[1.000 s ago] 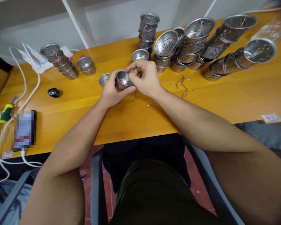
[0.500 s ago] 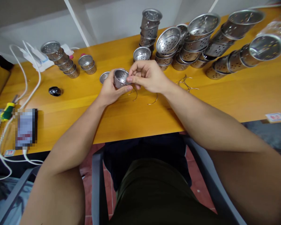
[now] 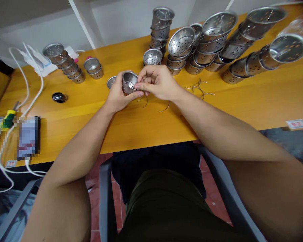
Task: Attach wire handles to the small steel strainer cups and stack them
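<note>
The right hand (image 3: 158, 82) covers one side of the small perforated cup (image 3: 129, 81), so whether its fingertips pinch anything I can't tell. By the table's (image 3: 242, 101) left edge a flat dark thing (image 3: 27, 137) is pixelated, and the cup row (image 3: 252, 62) at the far right corner smears.

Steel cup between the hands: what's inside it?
Only its bare perforated wall shows inside the steel cup. Fingers of the right hand cover its right rim, hiding any wire there; the left hand holds it.

Orange wooden table (image 3: 146, 127), white wall (image 3: 121, 20)
</note>
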Available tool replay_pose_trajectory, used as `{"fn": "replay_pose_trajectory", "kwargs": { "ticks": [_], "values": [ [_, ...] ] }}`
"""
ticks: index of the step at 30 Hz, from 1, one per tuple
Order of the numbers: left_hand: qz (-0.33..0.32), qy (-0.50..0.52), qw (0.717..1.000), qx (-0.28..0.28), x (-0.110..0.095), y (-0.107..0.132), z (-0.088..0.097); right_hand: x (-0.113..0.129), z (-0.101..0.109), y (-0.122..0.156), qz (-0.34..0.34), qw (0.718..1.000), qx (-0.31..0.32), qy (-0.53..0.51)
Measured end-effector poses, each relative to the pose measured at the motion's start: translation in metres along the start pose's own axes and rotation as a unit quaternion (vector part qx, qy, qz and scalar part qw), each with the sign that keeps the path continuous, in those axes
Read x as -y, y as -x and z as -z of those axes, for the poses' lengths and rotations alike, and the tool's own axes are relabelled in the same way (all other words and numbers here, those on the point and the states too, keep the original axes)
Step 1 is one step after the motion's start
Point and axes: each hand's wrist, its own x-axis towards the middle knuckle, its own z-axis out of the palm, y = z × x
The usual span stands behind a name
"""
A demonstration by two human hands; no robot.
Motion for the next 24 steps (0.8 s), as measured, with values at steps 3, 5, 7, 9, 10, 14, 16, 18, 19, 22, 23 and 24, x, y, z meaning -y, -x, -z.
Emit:
{"fn": "replay_pose_trajectory", "kwargs": {
  "ticks": [3, 5, 7, 9, 10, 14, 16, 18, 19, 22, 23, 24],
  "values": [
    [0.005, 0.017, 1.0, -0.003, -0.001, -0.001, -0.001, 0.004, 0.001, 0.0, -0.003, 1.0, 0.008, 0.01],
    [0.007, 0.026, 1.0, -0.005, 0.0, -0.001, -0.002, 0.005, 0.003, 0.001, 0.002, 1.0, 0.009, 0.022],
    [0.011, 0.028, 0.999, -0.012, 0.001, -0.002, -0.003, 0.003, 0.005, 0.001, 0.012, 0.999, -0.002, 0.046],
    [0.02, 0.025, 0.999, -0.024, 0.002, -0.002, -0.002, 0.001, 0.006, 0.001, 0.028, 0.995, -0.031, 0.086],
    [0.025, 0.024, 0.999, -0.032, 0.002, -0.003, -0.002, 0.0, 0.007, 0.0, 0.036, 0.992, -0.05, 0.112],
    [0.04, 0.029, 0.997, -0.058, 0.004, -0.004, 0.001, -0.001, 0.011, 0.001, 0.077, 0.97, -0.087, 0.214],
    [0.034, 0.031, 0.997, -0.064, 0.005, -0.005, 0.002, -0.001, 0.011, 0.003, 0.097, 0.963, -0.073, 0.239],
    [0.024, 0.031, 0.997, -0.063, 0.007, -0.005, 0.002, -0.001, 0.01, 0.004, 0.104, 0.961, -0.056, 0.249],
    [0.02, 0.029, 0.998, -0.06, 0.008, -0.005, 0.002, -0.002, 0.008, 0.005, 0.104, 0.961, -0.05, 0.253],
    [0.02, 0.022, 0.998, -0.057, 0.01, -0.004, 0.002, -0.002, 0.004, 0.008, 0.099, 0.959, -0.049, 0.26],
    [0.02, 0.022, 0.998, -0.058, 0.012, -0.004, 0.002, -0.002, 0.002, 0.009, 0.099, 0.959, -0.053, 0.261],
    [0.019, 0.023, 0.998, -0.061, 0.013, -0.003, 0.002, -0.001, 0.001, 0.01, 0.102, 0.958, -0.057, 0.263]
  ]
}}
